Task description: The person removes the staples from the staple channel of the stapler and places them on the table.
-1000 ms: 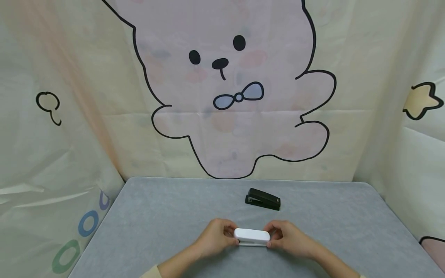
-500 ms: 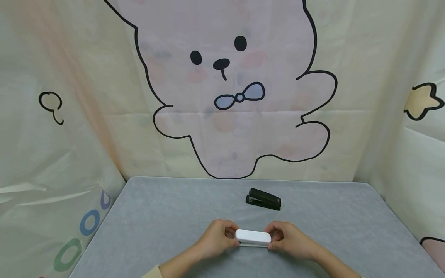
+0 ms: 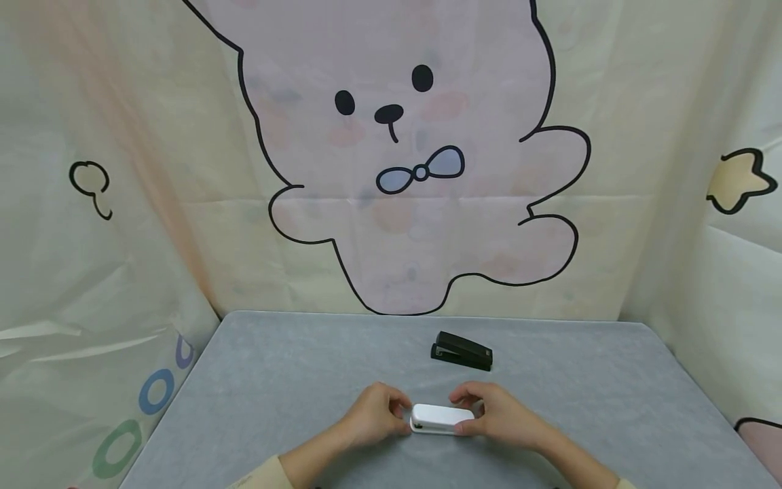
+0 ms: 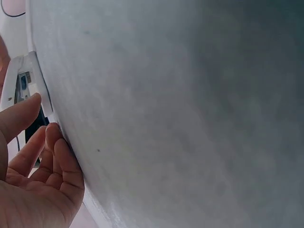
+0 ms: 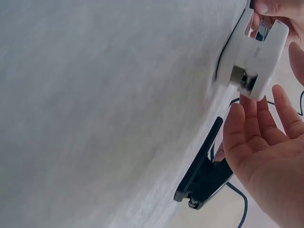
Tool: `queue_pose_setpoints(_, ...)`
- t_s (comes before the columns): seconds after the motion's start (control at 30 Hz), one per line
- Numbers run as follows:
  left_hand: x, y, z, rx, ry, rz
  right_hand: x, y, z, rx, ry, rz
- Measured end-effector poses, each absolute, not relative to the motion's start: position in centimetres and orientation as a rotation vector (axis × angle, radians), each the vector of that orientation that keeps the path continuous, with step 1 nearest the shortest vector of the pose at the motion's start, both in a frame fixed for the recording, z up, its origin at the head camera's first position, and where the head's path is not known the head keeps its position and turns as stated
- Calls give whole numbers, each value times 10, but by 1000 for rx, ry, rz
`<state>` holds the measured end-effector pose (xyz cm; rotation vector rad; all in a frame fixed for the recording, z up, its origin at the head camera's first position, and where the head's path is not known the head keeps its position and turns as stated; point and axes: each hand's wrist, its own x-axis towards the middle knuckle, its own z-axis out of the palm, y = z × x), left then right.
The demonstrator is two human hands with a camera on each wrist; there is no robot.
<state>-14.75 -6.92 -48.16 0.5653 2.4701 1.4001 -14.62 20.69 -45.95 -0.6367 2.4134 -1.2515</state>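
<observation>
A white stapler [image 3: 436, 418] rests on the grey table, long side across the head view. My left hand [image 3: 374, 415] is at its left end, thumb and fingers spread a little apart. In the left wrist view the thumb of my left hand [image 4: 42, 190] overlaps the stapler's end, with nothing gripped. My right hand [image 3: 497, 415] is at the other end, its thumb before the stapler and its fingers behind. The right wrist view shows my right hand [image 5: 270, 147] with loose fingers and a gap between thumb and white stapler [image 5: 254, 57].
Farther back on the table [image 3: 293, 367] lies a black stapler [image 3: 462, 351], slightly angled. A cloth backdrop [image 3: 391, 224] with a cartoon bear rises behind the table, with more printed cloth at both sides.
Both hands pinched the white stapler's ends before. The left fingers have drawn off slightly to the left; the right hand has loosened and shifted left over its end. The black stapler stays put.
</observation>
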Motion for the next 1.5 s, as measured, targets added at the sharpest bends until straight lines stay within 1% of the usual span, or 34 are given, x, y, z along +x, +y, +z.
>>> queue_pose_setpoints(0.43, -149, -66, -484, 545, 2492, 1327, -151, 192, -464, -693, 2398, -1315)
queue_pose_setpoints(0.77, -151, -65, -485, 487, 2438, 1350, -151, 185, -469, -637, 2341, -1365)
queue_pose_setpoints(1.5, -149, -64, -485, 472, 2451, 1357, -153, 181, -472, -678, 2303, -1349)
